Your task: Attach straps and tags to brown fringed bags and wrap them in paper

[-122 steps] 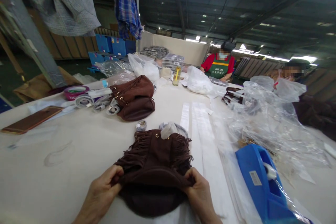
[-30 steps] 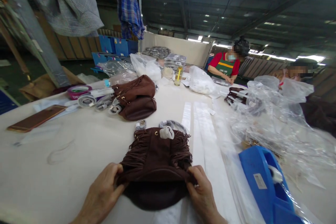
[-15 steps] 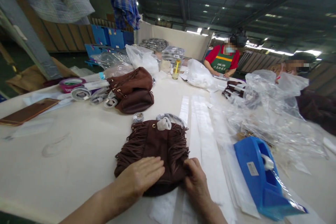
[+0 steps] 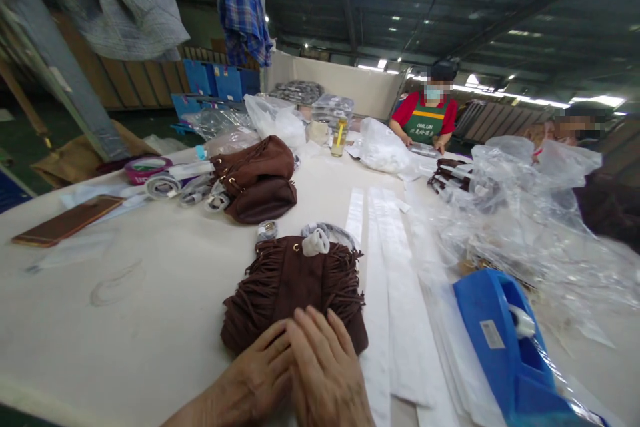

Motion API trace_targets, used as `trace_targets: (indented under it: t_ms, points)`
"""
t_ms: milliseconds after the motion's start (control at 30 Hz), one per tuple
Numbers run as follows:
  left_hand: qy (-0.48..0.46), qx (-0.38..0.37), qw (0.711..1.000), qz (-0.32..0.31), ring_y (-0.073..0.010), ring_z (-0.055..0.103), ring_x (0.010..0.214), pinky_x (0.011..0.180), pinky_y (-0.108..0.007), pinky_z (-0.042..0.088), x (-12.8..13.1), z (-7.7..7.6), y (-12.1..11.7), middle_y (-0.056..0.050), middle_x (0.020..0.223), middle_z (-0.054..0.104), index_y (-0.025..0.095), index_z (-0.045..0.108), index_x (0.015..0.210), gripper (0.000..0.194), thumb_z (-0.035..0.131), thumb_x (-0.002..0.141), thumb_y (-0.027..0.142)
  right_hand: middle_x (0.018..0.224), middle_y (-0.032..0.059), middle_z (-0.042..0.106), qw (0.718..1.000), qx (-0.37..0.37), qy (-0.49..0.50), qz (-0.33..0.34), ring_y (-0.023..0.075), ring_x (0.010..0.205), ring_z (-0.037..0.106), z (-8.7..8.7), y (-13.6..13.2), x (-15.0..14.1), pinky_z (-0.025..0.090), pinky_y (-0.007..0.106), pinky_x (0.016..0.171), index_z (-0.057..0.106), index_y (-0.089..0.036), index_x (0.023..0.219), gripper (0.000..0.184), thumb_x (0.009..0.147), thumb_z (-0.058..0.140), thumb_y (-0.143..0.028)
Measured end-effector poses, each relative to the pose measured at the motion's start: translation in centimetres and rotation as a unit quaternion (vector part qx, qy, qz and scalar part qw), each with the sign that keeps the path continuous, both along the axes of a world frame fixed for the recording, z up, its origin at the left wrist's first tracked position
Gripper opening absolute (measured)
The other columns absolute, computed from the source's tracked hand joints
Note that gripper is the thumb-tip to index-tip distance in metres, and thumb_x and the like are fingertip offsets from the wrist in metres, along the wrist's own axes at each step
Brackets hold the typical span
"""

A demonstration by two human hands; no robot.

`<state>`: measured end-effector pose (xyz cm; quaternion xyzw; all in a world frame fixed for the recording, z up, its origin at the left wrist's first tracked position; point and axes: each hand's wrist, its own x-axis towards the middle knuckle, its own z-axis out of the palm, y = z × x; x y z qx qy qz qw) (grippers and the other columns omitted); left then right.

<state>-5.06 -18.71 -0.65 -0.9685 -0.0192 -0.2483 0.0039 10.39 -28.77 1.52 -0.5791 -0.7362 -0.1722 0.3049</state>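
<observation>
A brown suede bag with fringes [image 4: 293, 280] lies flat on the white table [image 4: 165, 280] right in front of me. My left hand [image 4: 253, 377] and my right hand [image 4: 325, 367] both rest flat on the bag's near end, side by side, fingers stretched out and touching each other. Neither hand grips anything. A white wrapped fitting [image 4: 316, 241] sits at the bag's far edge.
A second brown bag [image 4: 257, 180] lies further back. A blue tape dispenser [image 4: 505, 340] stands at my right beside white paper strips [image 4: 395, 260] and clear plastic bags [image 4: 525, 213]. A phone [image 4: 67, 220] lies far left. Two people work across the table.
Both hands let go of the bag's near rim and now lie flat on top of it. The right hand moved left, next to the left hand.
</observation>
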Motion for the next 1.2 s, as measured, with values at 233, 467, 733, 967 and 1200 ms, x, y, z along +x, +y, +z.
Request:
trace_targets:
  t_ms: [233, 467, 733, 967, 1200]
  points:
    - [0.038, 0.019, 0.998, 0.045, -0.0237, 0.037, 0.126, 0.102, -0.041, 0.036, -1.3, 1.8, -0.5, -0.009, 0.128, 0.052, 0.013, 0.049, 0.121, 0.052, 0.040, 0.071, 0.004, 0.129, 0.0117, 0.052, 0.993, -0.019, 0.005, -0.117, 0.0256, 0.121, 0.045, -4.4, 1.5, -0.1, 0.029, 0.043, 0.102, 0.051, -0.014, 0.123, 0.039, 0.086, 0.044, -0.027]
    - [-0.002, 0.046, 0.985, 0.164, -0.0230, 0.055, 0.105, 0.089, -0.038, 0.042, 2.4, 2.2, 0.3, -0.010, 0.115, 0.061, 0.012, 0.052, 0.116, 0.036, 0.040, 0.082, 0.011, 0.118, 0.0156, 0.060, 0.986, -0.023, -0.004, -0.167, 0.0327, 0.105, 0.055, -3.6, 2.1, -1.1, 0.032, 0.050, 0.091, 0.059, -0.012, 0.114, 0.039, 0.079, 0.047, -0.024]
    - [-0.005, 0.132, 0.966, 0.220, -0.0259, 0.039, 0.122, 0.102, -0.042, 0.024, 2.9, -0.6, 0.8, -0.004, 0.132, 0.049, 0.019, 0.044, 0.128, 0.050, 0.048, 0.078, 0.023, 0.121, 0.0187, 0.057, 0.939, -0.135, -0.021, -0.315, 0.0384, 0.112, 0.049, -2.4, 1.3, 4.4, 0.027, 0.061, 0.093, 0.060, -0.016, 0.115, 0.038, 0.081, 0.049, -0.030]
    - [-0.006, 0.166, 0.960, 0.225, -0.0265, 0.042, 0.120, 0.103, -0.042, 0.020, 3.0, -0.3, 1.1, -0.004, 0.130, 0.050, 0.020, 0.048, 0.125, 0.048, 0.047, 0.077, 0.023, 0.131, 0.0170, 0.048, 0.964, -0.049, -0.103, -0.239, 0.0290, 0.118, 0.047, -0.8, 1.4, 4.5, 0.036, 0.046, 0.095, 0.054, -0.009, 0.120, 0.040, 0.085, 0.042, -0.024]
    - [-0.036, 0.152, 0.959, 0.238, -0.0253, 0.044, 0.118, 0.102, -0.037, 0.024, 2.4, 0.3, 0.8, -0.007, 0.126, 0.053, 0.020, 0.050, 0.122, 0.046, 0.047, 0.076, 0.023, 0.122, 0.0119, 0.057, 0.975, -0.133, 0.037, -0.177, 0.0295, 0.113, 0.053, -3.1, 4.2, 2.5, 0.039, 0.049, 0.094, 0.057, -0.014, 0.116, 0.038, 0.083, 0.051, -0.029]
